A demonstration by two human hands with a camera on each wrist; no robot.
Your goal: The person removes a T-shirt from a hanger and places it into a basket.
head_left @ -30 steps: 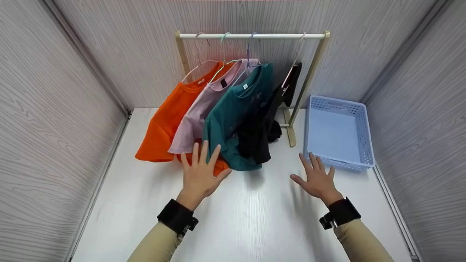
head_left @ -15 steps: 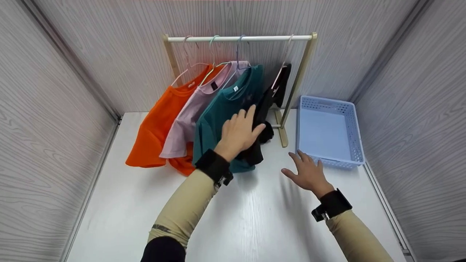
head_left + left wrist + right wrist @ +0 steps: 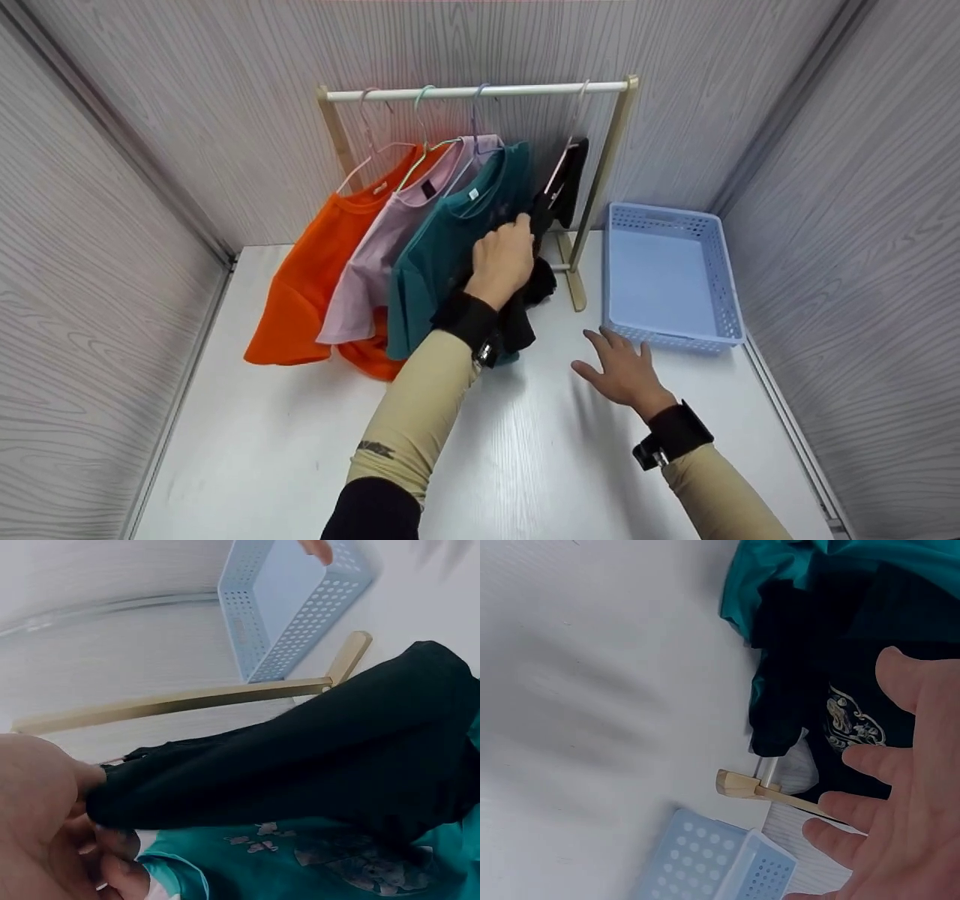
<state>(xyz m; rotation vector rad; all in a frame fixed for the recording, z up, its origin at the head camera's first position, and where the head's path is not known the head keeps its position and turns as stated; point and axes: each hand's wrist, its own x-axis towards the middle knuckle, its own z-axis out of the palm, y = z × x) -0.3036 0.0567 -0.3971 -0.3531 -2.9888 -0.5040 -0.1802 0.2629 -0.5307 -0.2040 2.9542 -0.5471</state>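
A black T-shirt (image 3: pixel 517 326) hangs on a pink hanger at the right end of the rail. My left hand (image 3: pixel 504 259) grips its near shoulder edge; in the left wrist view the thumb and curled fingers pinch the dark cloth (image 3: pixel 300 757). Left of it hangs a teal T-shirt (image 3: pixel 424 281) with a print, partly covered by my left hand and forearm. My right hand (image 3: pixel 628 379) hovers over the table with fingers spread, holding nothing, near the front of the blue basket (image 3: pixel 660 285). A pale print (image 3: pixel 855 720) shows on the black shirt in the right wrist view.
A light purple T-shirt (image 3: pixel 360 292) and an orange T-shirt (image 3: pixel 296 300) hang farther left on the same rail (image 3: pixel 525 91). The rack's wooden post (image 3: pixel 604 169) stands between the black shirt and the basket. Grey wood-grain panels enclose the white table.
My left hand has moved from in front of the orange and teal shirts up and right to the black shirt, its fingers now closed on it. The right hand stays spread in nearly the same place.
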